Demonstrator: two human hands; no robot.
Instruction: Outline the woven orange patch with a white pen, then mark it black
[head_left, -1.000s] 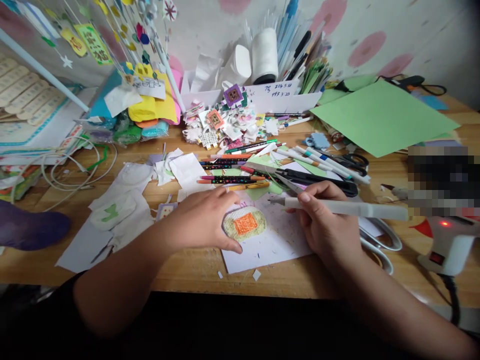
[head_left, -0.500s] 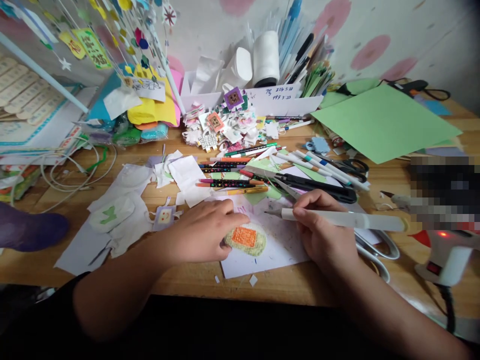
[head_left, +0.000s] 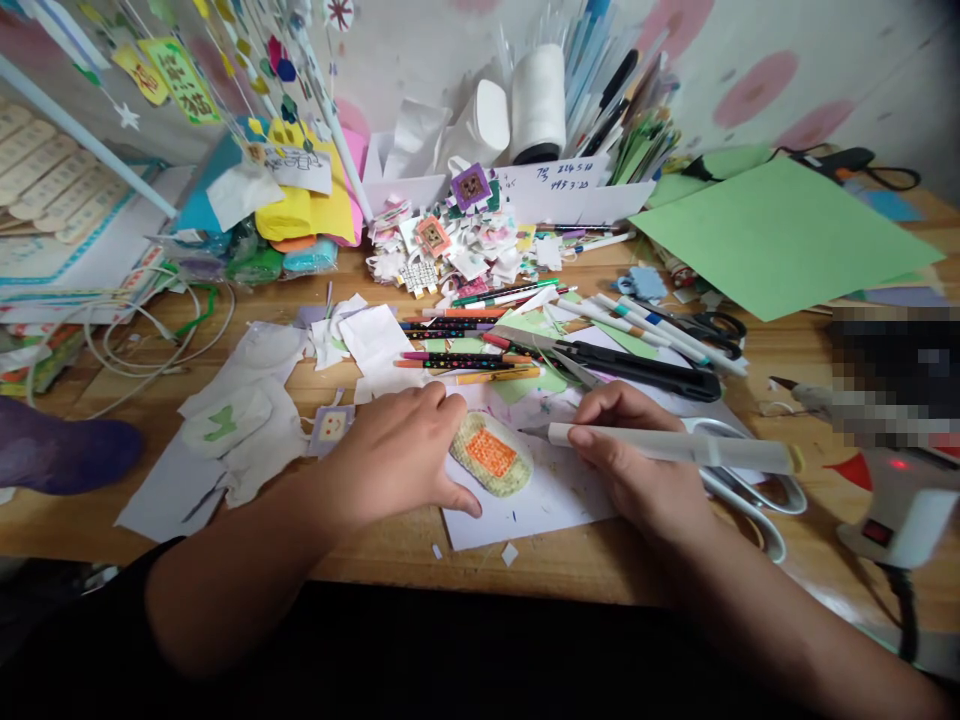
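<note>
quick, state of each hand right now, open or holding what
Left hand: open, thumb spread, at the edge of the oval cutout; contact unclear.
Right hand: closed, holding a white marker.

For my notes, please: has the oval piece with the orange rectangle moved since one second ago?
Yes: against the white paper beneath, the oval piece has turned clockwise, its right end now lower.

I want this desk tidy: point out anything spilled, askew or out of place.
Two small white scraps lie loose on the table near its front edge, just off the white sheet under the oval piece, probably stray offcuts.
</note>
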